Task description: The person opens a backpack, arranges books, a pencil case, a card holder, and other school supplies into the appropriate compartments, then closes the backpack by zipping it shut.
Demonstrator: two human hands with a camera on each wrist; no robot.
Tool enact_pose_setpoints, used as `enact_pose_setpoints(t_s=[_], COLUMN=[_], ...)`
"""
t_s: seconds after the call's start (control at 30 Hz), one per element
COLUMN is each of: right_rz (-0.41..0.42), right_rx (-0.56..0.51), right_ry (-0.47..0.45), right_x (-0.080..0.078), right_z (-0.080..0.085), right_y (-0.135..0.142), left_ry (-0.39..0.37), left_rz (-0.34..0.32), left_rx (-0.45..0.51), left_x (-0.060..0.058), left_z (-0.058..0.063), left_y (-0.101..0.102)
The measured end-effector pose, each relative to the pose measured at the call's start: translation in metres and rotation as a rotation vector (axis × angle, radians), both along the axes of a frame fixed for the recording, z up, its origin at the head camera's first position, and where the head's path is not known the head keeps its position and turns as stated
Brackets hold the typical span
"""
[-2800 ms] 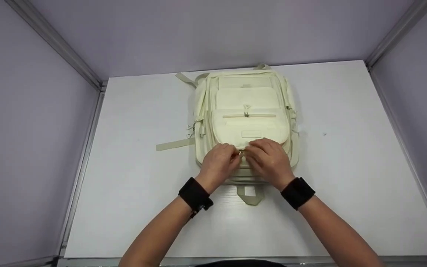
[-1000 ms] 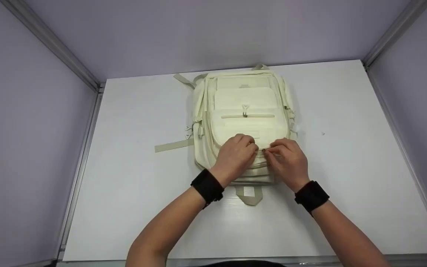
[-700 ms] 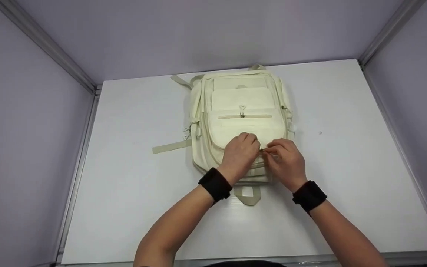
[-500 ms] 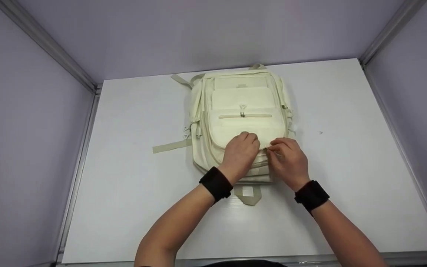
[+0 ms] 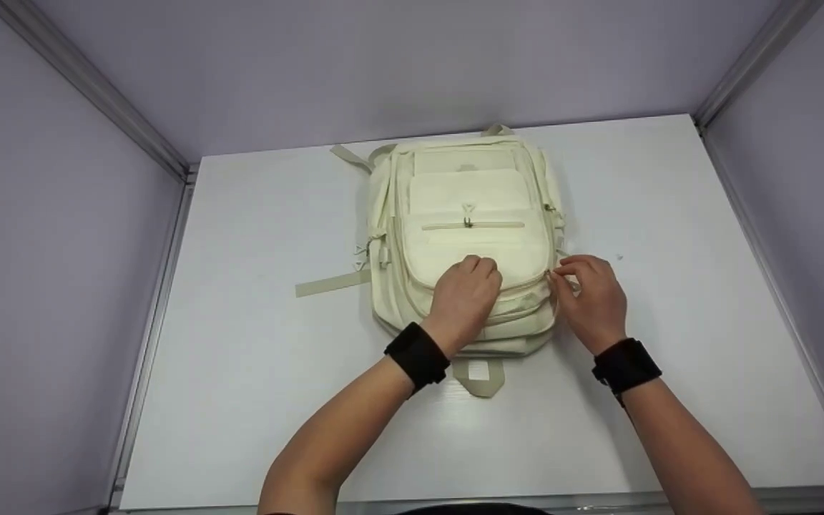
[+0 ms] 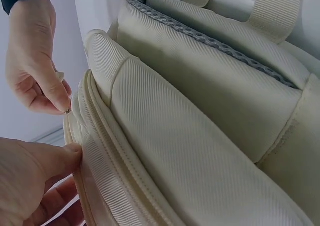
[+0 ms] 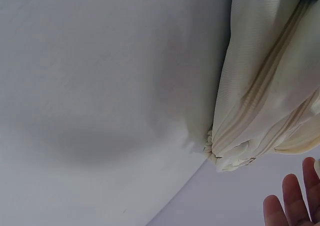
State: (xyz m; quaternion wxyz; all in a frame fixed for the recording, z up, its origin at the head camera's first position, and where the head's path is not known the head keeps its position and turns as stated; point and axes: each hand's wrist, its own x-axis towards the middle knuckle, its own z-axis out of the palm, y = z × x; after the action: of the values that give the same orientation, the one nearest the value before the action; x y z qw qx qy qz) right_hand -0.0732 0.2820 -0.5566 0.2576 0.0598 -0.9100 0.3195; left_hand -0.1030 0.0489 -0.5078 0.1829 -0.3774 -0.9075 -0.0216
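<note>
A cream backpack (image 5: 480,247) lies on its back on the white table, its top handle (image 5: 483,386) toward the person. At the front pocket's near edge, my left hand (image 5: 463,299) pinches the fabric; the left wrist view shows the thumb (image 6: 67,156) on the edge beside the zipper. My right hand (image 5: 593,300) is at the pocket's right corner, thumb and forefinger pinching a small metal zipper pull (image 6: 67,111). In the right wrist view some fingers (image 7: 295,201) of that hand show beside the bag; the pinch itself is out of that frame.
Loose grey-beige straps (image 5: 332,283) stick out on the bag's left. Another zipper pull (image 5: 468,220) sits mid-front. Pale panels (image 5: 419,64) wall in the white table (image 5: 254,400) at the back and sides. A tiny scrap (image 5: 619,257) lies to the right.
Over the frames my right hand has drawn the zipper pull rightward along the pocket edge to its right corner. My left hand first shifted right, then has stayed put on the edge.
</note>
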Motion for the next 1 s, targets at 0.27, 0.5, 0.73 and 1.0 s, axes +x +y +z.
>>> enact_pose_setpoints(t_s=[0.27, 0.5, 0.73, 1.0], right_rz=[-0.014, -0.007, -0.007, 0.002], right_rx=[0.000, 0.007, 0.022, 0.043], right_ry=[-0.014, 0.003, 0.007, 0.010], right_x=[0.001, 0.001, 0.001, 0.001], right_z=[0.002, 0.002, 0.005, 0.003], right_y=[0.001, 0.000, -0.001, 0.002], left_ry=[0.018, 0.019, -0.026, -0.101], left_rz=[0.002, -0.051, -0.061, 0.007], left_rx=[0.030, 0.029, 0.015, -0.074], left_x=[-0.002, -0.007, -0.013, -0.010], left_z=[0.004, 0.003, 0.000, 0.000], left_y=[0.009, 0.028, 0.056, 0.067])
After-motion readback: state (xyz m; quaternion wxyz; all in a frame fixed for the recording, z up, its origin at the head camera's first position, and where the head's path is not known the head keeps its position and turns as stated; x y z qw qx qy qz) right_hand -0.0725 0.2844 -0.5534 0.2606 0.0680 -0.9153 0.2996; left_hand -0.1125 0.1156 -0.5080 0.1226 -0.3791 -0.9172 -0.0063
